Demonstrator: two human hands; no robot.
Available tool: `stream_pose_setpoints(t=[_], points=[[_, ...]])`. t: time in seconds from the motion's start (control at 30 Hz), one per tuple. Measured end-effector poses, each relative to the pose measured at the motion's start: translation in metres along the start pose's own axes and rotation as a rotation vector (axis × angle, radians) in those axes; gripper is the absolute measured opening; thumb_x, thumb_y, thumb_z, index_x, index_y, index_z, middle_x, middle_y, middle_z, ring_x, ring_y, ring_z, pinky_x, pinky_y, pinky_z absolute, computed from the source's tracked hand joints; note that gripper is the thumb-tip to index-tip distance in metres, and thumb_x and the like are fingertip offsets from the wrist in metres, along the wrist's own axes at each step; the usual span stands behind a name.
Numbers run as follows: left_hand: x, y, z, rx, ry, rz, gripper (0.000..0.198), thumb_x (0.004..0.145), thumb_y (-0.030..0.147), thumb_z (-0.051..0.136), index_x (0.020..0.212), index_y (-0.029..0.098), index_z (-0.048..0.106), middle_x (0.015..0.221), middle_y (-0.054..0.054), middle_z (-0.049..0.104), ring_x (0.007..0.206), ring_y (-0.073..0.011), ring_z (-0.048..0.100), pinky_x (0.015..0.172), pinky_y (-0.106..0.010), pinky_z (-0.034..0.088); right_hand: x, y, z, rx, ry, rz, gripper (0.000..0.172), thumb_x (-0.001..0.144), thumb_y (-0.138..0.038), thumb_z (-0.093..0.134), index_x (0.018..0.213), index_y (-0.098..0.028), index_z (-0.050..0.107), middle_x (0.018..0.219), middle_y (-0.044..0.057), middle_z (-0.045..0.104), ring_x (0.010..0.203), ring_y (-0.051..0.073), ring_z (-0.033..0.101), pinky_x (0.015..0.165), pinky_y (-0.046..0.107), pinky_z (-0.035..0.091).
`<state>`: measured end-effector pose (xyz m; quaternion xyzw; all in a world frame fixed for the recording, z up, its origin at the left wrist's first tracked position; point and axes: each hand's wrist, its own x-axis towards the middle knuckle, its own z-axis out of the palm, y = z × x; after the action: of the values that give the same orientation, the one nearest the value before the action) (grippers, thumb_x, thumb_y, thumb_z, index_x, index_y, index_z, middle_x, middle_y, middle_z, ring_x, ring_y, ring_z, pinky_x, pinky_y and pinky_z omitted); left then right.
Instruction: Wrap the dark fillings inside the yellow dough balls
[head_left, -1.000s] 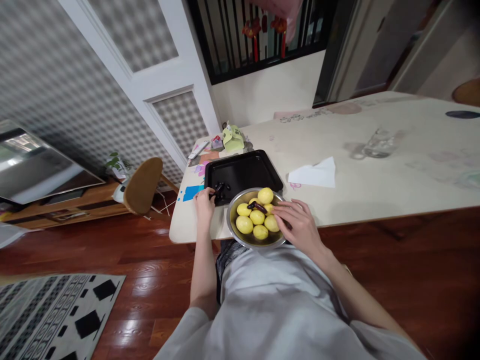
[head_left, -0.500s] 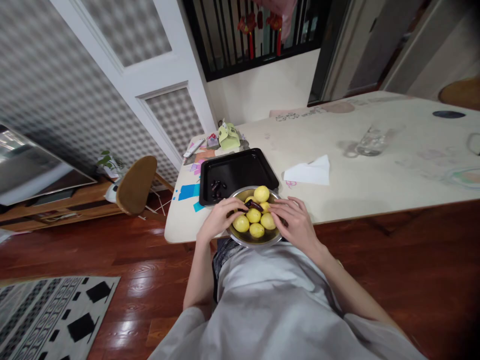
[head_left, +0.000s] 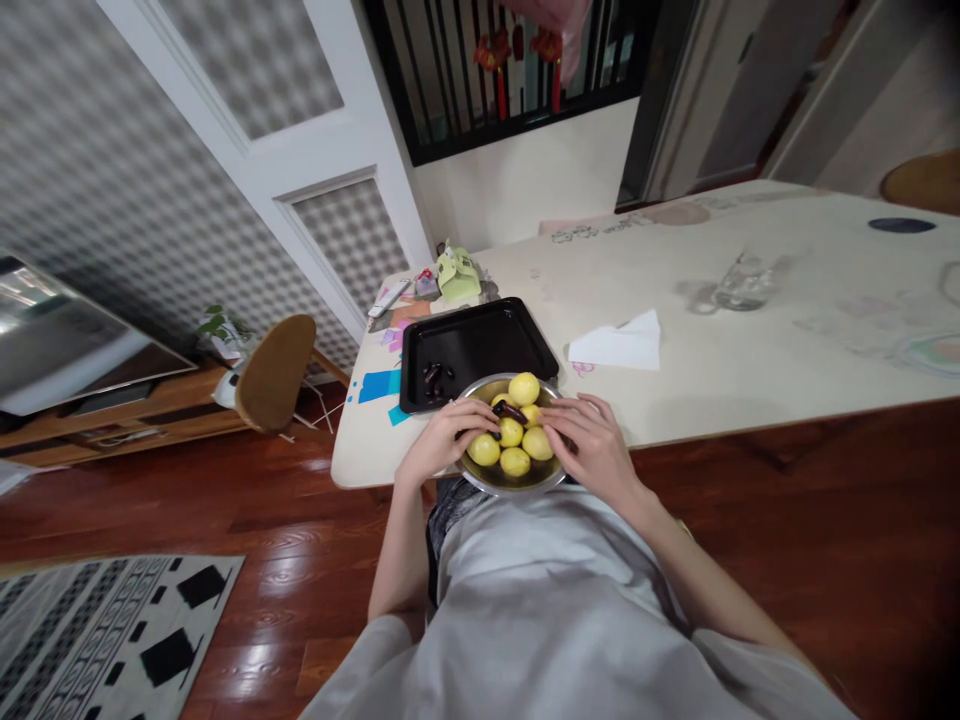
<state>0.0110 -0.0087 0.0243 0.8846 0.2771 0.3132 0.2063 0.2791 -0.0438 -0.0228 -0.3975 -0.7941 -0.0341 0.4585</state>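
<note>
A metal bowl [head_left: 511, 490] of yellow lemons [head_left: 515, 461] sits at the table's near edge, close against my body. On top of the lemons lies a glossy, dark elongated fruit [head_left: 511, 412]; its exact kind is unclear. My left hand [head_left: 448, 436] reaches over the left rim, thumb and fingers pinched around another small dark fruit [head_left: 496, 436], mostly hidden by the fingertips. Over the right rim, my right hand [head_left: 592, 440] has its fingers stretched out and thumb apart, the fingertips at the lemons and near the dark fruit's end.
Behind the bowl is a black baking tray [head_left: 487, 335] with several dark fruits [head_left: 437, 380] at its left side. A folded white paper [head_left: 616, 342] lies to the right. Farther right is a clear glass [head_left: 742, 285]. A green box [head_left: 458, 274] and a white remote [head_left: 390, 298] are at the back left.
The dark fruit at my left fingertips has shifted slightly down and right, away from the one lying on the lemons. My right hand has hardly moved.
</note>
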Motion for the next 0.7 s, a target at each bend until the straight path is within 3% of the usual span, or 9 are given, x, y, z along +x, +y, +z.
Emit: stream_pose_setpoints(t=[0.13, 0.3, 0.43, 0.7], points=[[-0.003, -0.013, -0.003, 0.094, 0.110, -0.095, 0.026, 0.105, 0.020, 0.053, 0.106, 0.023, 0.079, 0.117, -0.009, 0.077, 0.118, -0.0240, 0.069, 0.105, -0.043, 0.055, 0.000, 0.001, 0.000, -0.006, 0.009, -0.013, 0.021, 0.101, -0.014, 0.059, 0.112, -0.024, 0.075, 0.112, 0.005, 0.083, 0.112, 0.027, 0.073, 0.107, 0.052, 0.048], [-0.012, -0.043, -0.013, 0.436, 0.321, -0.431, 0.030, 0.103, 0.014, 0.050, 0.110, 0.022, 0.077, 0.126, -0.011, 0.074, 0.124, -0.0274, 0.065, 0.108, -0.046, 0.050, 0.000, 0.002, 0.001, 0.002, 0.013, -0.018, 0.023, 0.100, -0.014, 0.059, 0.113, -0.025, 0.075, 0.112, 0.004, 0.083, 0.112, 0.027, 0.074, 0.106, 0.053, 0.049], [-0.017, -0.065, -0.021, 0.579, 0.222, -0.574, 0.036, 0.100, 0.008, 0.049, 0.115, 0.024, 0.078, 0.133, -0.011, 0.072, 0.130, -0.0298, 0.062, 0.109, -0.049, 0.046, 0.000, 0.002, 0.002, 0.011, 0.014, -0.012, 0.025, 0.100, -0.015, 0.058, 0.113, -0.026, 0.076, 0.112, 0.005, 0.083, 0.112, 0.028, 0.074, 0.106, 0.054, 0.049], [-0.001, -0.093, -0.039, 0.527, -0.018, -0.517, 0.042, 0.090, 0.001, 0.056, 0.113, 0.025, 0.081, 0.133, -0.010, 0.074, 0.134, -0.0291, 0.059, 0.114, -0.051, 0.046, -0.001, 0.003, 0.003, 0.006, 0.002, -0.009, 0.024, 0.100, -0.015, 0.058, 0.112, -0.026, 0.076, 0.113, 0.005, 0.083, 0.113, 0.027, 0.074, 0.106, 0.053, 0.049]])
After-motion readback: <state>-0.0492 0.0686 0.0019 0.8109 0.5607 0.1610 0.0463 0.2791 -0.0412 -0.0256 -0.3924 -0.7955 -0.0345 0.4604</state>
